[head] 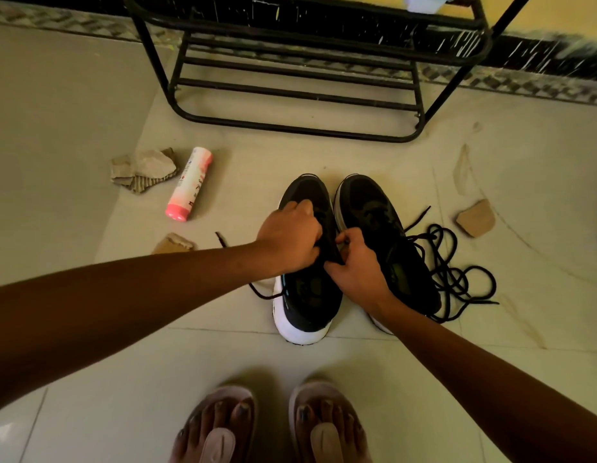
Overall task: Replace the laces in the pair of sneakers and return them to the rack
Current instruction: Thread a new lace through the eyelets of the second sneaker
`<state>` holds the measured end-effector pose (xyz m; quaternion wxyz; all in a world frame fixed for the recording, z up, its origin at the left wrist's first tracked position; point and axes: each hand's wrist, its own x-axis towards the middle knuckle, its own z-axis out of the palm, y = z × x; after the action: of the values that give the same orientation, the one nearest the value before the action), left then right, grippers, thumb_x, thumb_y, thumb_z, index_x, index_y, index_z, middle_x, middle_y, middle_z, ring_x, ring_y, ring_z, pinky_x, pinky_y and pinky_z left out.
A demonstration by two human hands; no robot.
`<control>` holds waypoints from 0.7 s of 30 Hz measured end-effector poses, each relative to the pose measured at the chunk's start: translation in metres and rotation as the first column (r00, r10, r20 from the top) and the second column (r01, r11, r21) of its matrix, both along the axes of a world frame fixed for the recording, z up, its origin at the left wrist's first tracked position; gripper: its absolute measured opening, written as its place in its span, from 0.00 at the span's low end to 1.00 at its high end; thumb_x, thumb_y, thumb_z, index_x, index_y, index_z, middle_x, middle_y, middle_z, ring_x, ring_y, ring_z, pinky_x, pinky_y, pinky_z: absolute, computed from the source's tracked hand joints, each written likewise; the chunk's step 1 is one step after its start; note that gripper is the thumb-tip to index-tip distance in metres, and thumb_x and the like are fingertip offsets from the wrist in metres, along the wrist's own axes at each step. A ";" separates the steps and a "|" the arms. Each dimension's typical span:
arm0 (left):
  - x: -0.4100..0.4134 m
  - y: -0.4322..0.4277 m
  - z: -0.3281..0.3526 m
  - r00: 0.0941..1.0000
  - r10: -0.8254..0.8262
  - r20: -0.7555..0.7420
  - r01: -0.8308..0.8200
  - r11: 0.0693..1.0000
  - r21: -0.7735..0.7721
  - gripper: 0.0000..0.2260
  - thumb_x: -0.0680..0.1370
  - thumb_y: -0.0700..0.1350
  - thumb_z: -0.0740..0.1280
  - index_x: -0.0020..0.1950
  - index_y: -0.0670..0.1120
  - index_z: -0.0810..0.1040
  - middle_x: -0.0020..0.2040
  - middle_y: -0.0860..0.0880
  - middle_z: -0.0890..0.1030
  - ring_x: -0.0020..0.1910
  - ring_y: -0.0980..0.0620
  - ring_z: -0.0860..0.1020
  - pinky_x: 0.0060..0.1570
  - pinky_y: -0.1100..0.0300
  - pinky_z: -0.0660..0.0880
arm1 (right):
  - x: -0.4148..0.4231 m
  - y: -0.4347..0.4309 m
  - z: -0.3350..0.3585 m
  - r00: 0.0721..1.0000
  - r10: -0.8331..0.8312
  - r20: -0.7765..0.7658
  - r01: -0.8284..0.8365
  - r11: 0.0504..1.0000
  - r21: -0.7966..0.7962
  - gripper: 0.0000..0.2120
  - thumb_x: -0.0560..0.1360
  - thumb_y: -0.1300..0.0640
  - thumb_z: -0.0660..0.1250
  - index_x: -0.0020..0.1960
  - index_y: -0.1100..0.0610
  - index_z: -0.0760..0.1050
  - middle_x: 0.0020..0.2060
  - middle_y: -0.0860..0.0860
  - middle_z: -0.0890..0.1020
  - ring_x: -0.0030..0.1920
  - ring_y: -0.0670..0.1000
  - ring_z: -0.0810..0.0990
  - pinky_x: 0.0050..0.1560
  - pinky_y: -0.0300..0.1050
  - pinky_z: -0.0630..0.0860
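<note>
**Obs. 1:** On the tiled floor (357, 379), two black sneakers stand side by side, toes toward the black metal rack (297, 85); bare floor lies between the toes and the rack's lowest rail, and more between the heels and the sandalled feet (273, 426) at the bottom edge.

**Obs. 2:** Clutter at the margins? Left side: pink spray can (189, 184) lying down, crumpled cardboard (143, 170) just beside it, a smaller scrap (173, 243) nearer the forearm; right side: another scrap (476, 218), apart from the shoes.

**Obs. 1:** Agreed; a loose black lace (454, 272) lies in a tangle against the outer side of the right sneaker (374, 212), partly on the floor.

**Obs. 2:** Position of the left sneaker (307, 295) relative to the fingers?

**Obs. 1:** Directly under both hands; the white heel faces the camera; a lace end (221, 238) trails out left across the floor, passing under the left wrist.

**Obs. 2:** Left hand (288, 237)?

**Obs. 1:** Curled closed over the eyelet area, knuckles up; what the fingertips pinch is hidden beneath the hand.

**Obs. 2:** Right hand (355, 262)?

**Obs. 1:** Fingers closed in a pinch on the sneaker's dark tongue (332, 248); thumb on the near side; whether it also holds lace, cannot tell.
</note>
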<state>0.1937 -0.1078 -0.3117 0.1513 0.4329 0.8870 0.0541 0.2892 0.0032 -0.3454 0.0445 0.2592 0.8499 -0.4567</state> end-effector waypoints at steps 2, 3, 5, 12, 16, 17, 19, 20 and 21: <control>0.002 -0.005 -0.003 0.994 0.053 0.096 -0.064 0.992 0.112 0.11 0.77 0.50 0.64 0.55 0.47 0.81 0.57 0.45 0.70 0.58 0.46 0.69 0.52 0.55 0.71 | 0.000 0.000 0.000 1.000 -0.012 0.003 0.012 1.000 -0.006 0.15 0.73 0.62 0.67 0.55 0.56 0.64 0.35 0.49 0.76 0.34 0.46 0.75 0.32 0.37 0.74; 0.003 -0.008 -0.003 0.988 0.070 0.134 -0.090 0.983 0.157 0.11 0.77 0.49 0.65 0.53 0.47 0.82 0.56 0.46 0.70 0.57 0.48 0.68 0.53 0.55 0.70 | 0.000 0.000 0.000 1.000 -0.018 0.006 0.018 1.000 -0.009 0.14 0.73 0.62 0.67 0.55 0.56 0.64 0.37 0.50 0.76 0.35 0.47 0.76 0.35 0.41 0.76; 0.004 -0.015 -0.005 0.974 0.091 0.207 -0.137 0.965 0.222 0.09 0.76 0.48 0.67 0.50 0.45 0.83 0.54 0.48 0.70 0.56 0.50 0.68 0.55 0.57 0.69 | -0.001 -0.002 -0.001 1.000 -0.028 0.013 0.028 1.000 -0.009 0.14 0.74 0.61 0.66 0.54 0.55 0.64 0.39 0.51 0.77 0.37 0.49 0.77 0.38 0.45 0.77; 0.007 -0.026 -0.010 0.935 0.015 0.355 -0.142 0.932 0.335 0.03 0.73 0.43 0.71 0.41 0.46 0.85 0.45 0.54 0.67 0.50 0.55 0.68 0.53 0.63 0.68 | -0.003 -0.003 -0.004 0.998 -0.067 0.022 0.067 0.997 -0.023 0.13 0.74 0.60 0.67 0.52 0.55 0.64 0.36 0.48 0.73 0.36 0.49 0.75 0.31 0.38 0.68; 0.012 -0.032 -0.003 0.926 0.013 0.377 -0.184 0.888 0.422 0.08 0.75 0.47 0.69 0.40 0.46 0.85 0.41 0.56 0.68 0.44 0.62 0.70 0.44 0.75 0.64 | -0.001 0.000 0.002 0.996 -0.053 0.078 0.059 0.996 -0.067 0.18 0.70 0.55 0.72 0.51 0.56 0.65 0.35 0.48 0.73 0.33 0.45 0.73 0.30 0.35 0.69; 0.013 -0.035 -0.002 0.925 0.028 0.379 -0.204 0.878 0.433 0.10 0.76 0.50 0.67 0.41 0.46 0.85 0.41 0.54 0.69 0.43 0.62 0.70 0.42 0.74 0.65 | -0.001 0.002 0.006 0.993 -0.016 0.115 0.026 0.996 -0.089 0.19 0.69 0.54 0.74 0.51 0.56 0.65 0.35 0.48 0.74 0.34 0.44 0.74 0.30 0.34 0.69; 0.013 -0.042 -0.003 0.924 0.074 0.376 -0.241 0.876 0.418 0.14 0.75 0.52 0.63 0.44 0.46 0.84 0.42 0.51 0.72 0.41 0.59 0.72 0.41 0.68 0.68 | 0.001 0.006 0.016 0.975 0.103 0.199 -0.076 0.988 -0.136 0.21 0.66 0.51 0.76 0.49 0.54 0.66 0.38 0.48 0.76 0.36 0.45 0.77 0.32 0.35 0.73; 0.013 -0.046 -0.004 0.923 0.100 0.371 -0.259 0.876 0.408 0.12 0.76 0.51 0.63 0.46 0.47 0.83 0.42 0.51 0.74 0.40 0.58 0.74 0.40 0.65 0.69 | 0.001 0.009 0.024 0.950 0.184 0.253 -0.151 0.978 -0.145 0.21 0.66 0.50 0.77 0.49 0.53 0.67 0.39 0.48 0.77 0.37 0.45 0.77 0.34 0.37 0.75; 0.011 -0.048 -0.005 0.920 0.125 0.370 -0.281 0.870 0.406 0.08 0.77 0.49 0.64 0.47 0.49 0.82 0.42 0.51 0.76 0.39 0.58 0.75 0.39 0.64 0.70 | 0.001 0.012 0.031 0.907 0.278 0.316 -0.240 0.959 -0.154 0.20 0.66 0.49 0.77 0.47 0.52 0.68 0.40 0.48 0.77 0.38 0.46 0.77 0.35 0.38 0.75</control>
<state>0.2046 -0.1561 -0.3167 0.1875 0.3437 0.8525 0.3463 0.2897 0.0152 -0.3142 0.2625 0.2149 0.8300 -0.4427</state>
